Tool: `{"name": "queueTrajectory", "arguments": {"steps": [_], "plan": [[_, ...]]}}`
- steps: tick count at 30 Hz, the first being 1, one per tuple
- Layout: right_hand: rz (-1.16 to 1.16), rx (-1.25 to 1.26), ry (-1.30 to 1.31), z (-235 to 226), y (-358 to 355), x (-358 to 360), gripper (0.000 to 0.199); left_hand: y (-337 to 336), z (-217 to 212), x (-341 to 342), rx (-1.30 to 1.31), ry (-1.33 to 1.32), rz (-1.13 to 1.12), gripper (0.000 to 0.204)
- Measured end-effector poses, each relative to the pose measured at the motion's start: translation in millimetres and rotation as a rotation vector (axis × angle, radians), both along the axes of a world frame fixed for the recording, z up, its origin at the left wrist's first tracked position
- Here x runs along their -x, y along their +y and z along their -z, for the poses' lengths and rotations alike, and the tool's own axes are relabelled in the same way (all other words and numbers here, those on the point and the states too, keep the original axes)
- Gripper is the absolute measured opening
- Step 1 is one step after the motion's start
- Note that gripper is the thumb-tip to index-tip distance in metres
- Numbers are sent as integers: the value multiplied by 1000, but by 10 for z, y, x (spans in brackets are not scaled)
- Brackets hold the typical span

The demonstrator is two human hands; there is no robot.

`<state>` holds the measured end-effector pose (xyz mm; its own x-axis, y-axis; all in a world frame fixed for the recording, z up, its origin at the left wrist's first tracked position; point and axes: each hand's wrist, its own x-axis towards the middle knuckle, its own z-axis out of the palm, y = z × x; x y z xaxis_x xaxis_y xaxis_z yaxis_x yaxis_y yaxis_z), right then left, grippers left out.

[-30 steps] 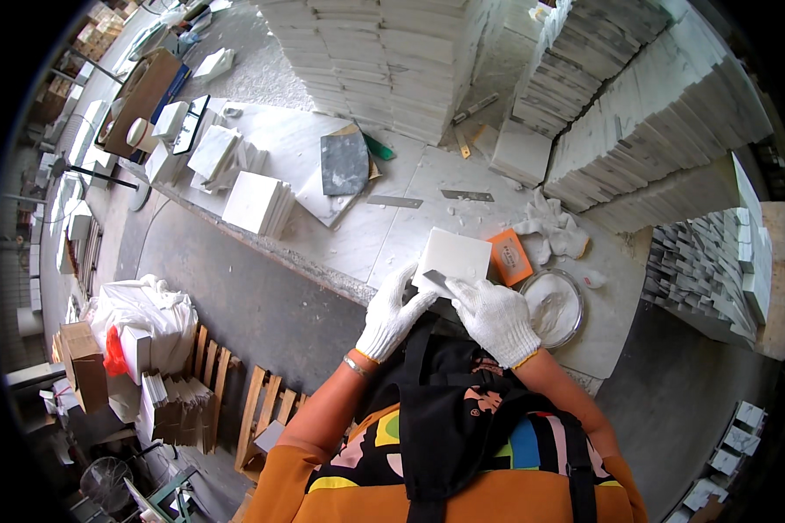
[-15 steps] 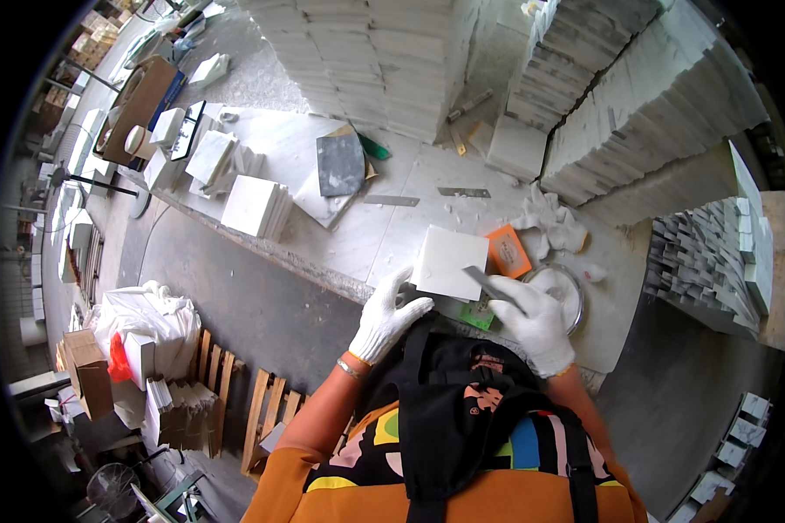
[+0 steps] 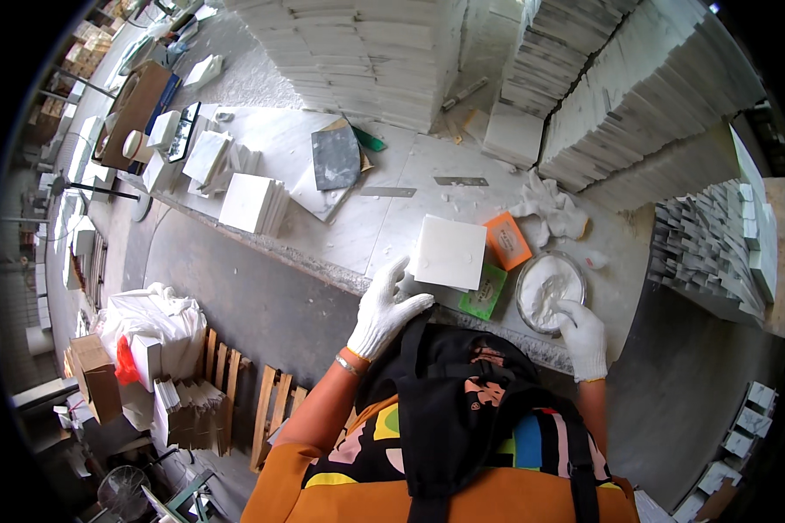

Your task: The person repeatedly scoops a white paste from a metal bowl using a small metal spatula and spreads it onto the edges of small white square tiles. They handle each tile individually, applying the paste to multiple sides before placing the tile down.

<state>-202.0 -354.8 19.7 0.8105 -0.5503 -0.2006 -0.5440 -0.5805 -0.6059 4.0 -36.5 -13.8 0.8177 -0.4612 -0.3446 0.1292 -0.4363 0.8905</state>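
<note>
A white square tile (image 3: 450, 252) lies flat on the marble bench (image 3: 358, 218). My left hand (image 3: 384, 309), in a white glove, rests at the tile's near left corner with fingers spread, fingertips touching its edge. My gloved right hand (image 3: 582, 336) reaches into a round shallow bowl of white paste (image 3: 548, 290) at the bench's right end; whether it holds anything there is hidden. An orange block (image 3: 508, 241) and a green pad (image 3: 484, 291) lie between tile and bowl.
Tall stacks of white tiles (image 3: 358, 52) fill the back and right. A grey slab (image 3: 336, 157), small tile stacks (image 3: 253, 202), crumpled white rags (image 3: 549, 209) and metal strips lie on the bench. White sacks (image 3: 153, 318) and wooden pallets sit on the floor at left.
The tile, held up in both hands a second ago, now lies flat on the bench. My right hand left it and moved right into the bowl.
</note>
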Motion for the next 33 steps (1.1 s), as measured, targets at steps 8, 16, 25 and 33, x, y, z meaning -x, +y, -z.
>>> {"name": "queueTrajectory", "arguments": {"steps": [8, 16, 25, 33], "plan": [[118, 120, -114, -253, -185, -197, 33, -147, 52, -19, -31, -126, 14, 75], [293, 199, -137, -54, -517, -539, 34, -198, 78, -32, -61, -199, -11, 68], [505, -31, -234, -353, -680, -370, 24, -167, 157, -86, -49, -241, 50, 67], [408, -2, -165, 100, -774, -331, 68, -159, 101, -98, -72, -274, 62, 67]]}}
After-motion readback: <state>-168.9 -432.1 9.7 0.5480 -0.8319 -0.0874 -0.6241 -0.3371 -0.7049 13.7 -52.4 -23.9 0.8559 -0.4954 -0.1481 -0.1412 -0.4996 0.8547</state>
